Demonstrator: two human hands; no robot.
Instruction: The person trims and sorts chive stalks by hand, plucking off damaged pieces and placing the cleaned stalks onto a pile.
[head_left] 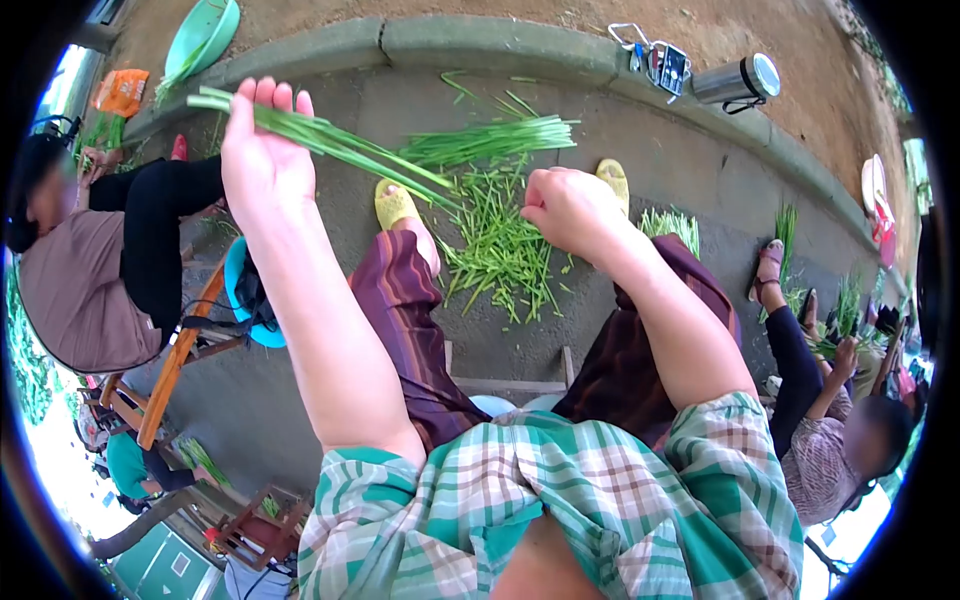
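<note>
- Head view: green stalks (340,140) lie across the palm of the left hand (265,150), grasped between thumb and fingers, raised above the ground on the left.
- Right hand (575,210): fingers curled in, clenched; whether they close on anything cannot be told.
- Between the feet, a loose heap of cut pieces (505,240) lies on the paved ground, with a bundle of long stalks (495,140) just beyond its far side.
- Near the legs, pale blue rims (492,405) show below the shirt; their contents are hidden.
- Left, beside a wooden seat (180,350), a turquoise basin (238,300) holds something dark.
- Far left, a green basin (226,32) has stalks at its rim; an orange bag (122,90) lies nearby, its contents hidden.
- Far right, a metal canister (720,83) with a dark handle lies tilted; its inside is hidden.
</note>
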